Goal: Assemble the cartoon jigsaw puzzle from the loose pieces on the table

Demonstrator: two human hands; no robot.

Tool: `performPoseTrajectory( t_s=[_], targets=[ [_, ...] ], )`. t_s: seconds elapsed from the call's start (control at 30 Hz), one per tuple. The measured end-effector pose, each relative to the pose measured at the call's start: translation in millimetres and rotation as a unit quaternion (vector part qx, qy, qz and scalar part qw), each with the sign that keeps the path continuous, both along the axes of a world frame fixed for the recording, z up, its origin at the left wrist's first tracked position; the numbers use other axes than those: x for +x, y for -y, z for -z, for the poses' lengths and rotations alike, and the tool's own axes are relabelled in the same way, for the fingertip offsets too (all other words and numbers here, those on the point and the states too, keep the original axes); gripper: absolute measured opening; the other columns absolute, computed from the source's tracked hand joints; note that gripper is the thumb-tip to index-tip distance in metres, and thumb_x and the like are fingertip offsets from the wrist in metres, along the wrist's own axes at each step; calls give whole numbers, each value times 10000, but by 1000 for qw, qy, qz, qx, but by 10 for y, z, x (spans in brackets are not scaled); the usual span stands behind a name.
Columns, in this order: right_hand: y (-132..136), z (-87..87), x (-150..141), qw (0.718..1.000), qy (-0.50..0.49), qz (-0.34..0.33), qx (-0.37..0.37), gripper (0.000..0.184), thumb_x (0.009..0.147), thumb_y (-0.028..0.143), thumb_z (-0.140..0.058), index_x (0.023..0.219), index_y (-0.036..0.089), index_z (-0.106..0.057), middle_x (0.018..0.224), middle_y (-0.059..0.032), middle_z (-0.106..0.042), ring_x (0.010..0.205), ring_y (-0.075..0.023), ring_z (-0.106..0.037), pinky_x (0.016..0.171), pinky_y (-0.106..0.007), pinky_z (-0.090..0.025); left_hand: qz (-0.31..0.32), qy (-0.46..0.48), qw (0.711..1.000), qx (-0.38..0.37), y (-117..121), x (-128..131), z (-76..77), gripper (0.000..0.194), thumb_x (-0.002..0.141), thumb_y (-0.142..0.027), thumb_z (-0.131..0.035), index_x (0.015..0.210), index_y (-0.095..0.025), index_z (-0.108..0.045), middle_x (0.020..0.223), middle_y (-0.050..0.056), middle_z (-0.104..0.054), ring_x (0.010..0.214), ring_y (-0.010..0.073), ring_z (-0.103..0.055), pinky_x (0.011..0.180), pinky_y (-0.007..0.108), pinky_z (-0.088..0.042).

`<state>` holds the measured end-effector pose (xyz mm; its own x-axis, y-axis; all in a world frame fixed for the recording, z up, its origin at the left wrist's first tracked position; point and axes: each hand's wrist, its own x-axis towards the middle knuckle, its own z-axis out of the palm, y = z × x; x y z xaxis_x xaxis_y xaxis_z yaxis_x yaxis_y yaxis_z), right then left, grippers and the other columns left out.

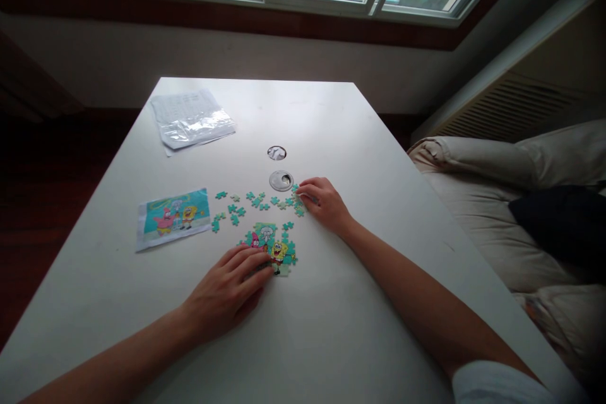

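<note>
A partly assembled cartoon jigsaw puzzle [266, 235] lies on the white table. It shows a yellow square figure, a pink figure and a pale green-blue figure. My left hand [231, 281] rests on its lower left part with fingers stretched out, covering some of it. Loose turquoise and green puzzle pieces [257, 201] are scattered just beyond the assembled part. At the right end of that scatter, the fingertips of my right hand [326, 202] touch or hover over several pieces, thumb and fingers slightly apart. I see no piece gripped in it. A printed picture card [177, 218] of the same figures lies to the left.
Clear plastic sleeves with paper [192, 118] lie at the table's far left. Behind the pieces, the white table [360, 328] has a round hole [276, 153] and a round grey cap [280, 180]. A beige sofa [534, 214] stands to the right; windows are beyond.
</note>
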<state>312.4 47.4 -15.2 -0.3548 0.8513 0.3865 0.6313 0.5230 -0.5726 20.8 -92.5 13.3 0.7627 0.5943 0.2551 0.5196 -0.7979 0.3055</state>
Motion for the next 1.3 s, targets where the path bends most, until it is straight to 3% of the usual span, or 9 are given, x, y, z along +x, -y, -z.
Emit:
performPoseTrajectory(
  t_s=[0.27,0.43,0.57,0.83,1.3],
  targets=[
    [8,-17,-4,1000,19,4,-6,133,917,240,-642,990,280,-746,1099,-72,-678,1083,-264,-573,981,-454,-483,11,-13,1000,22,55,31,-14,389,949,-126,-513,1331,-156,-578,1455,135,-562,1361,286,-496,1151,525,-423],
    [-5,-6,9,999,42,-12,-2,170,935,262,-630,1041,297,-759,1118,-78,-665,1077,-263,-570,973,-453,-480,91,44,993,60,217,113,-52,305,938,-131,-516,1219,-130,-633,1251,128,-685,1167,249,-610,1082,448,-479],
    [-8,-7,24,998,57,-19,2,162,935,290,-648,1056,294,-756,1132,-78,-658,1078,-262,-565,975,-451,-475,125,23,991,38,261,159,-48,240,961,-156,-494,1146,-146,-647,1144,117,-706,1083,219,-635,1053,410,-496],
    [15,-52,5,997,75,-23,-2,150,923,334,-681,1049,298,-753,1149,-76,-662,1088,-270,-567,973,-462,-462,121,12,992,33,244,137,-3,261,961,-184,-511,1194,-149,-624,1287,125,-670,1182,251,-616,1084,439,-477],
    [43,-78,-59,996,77,-4,-34,87,858,239,-710,943,248,-695,1158,-81,-631,1098,-275,-555,979,-460,-453,113,-14,993,-26,222,126,27,356,956,-230,-553,1305,-170,-589,1495,109,-539,1381,276,-500,1190,474,-398]
  ],
)
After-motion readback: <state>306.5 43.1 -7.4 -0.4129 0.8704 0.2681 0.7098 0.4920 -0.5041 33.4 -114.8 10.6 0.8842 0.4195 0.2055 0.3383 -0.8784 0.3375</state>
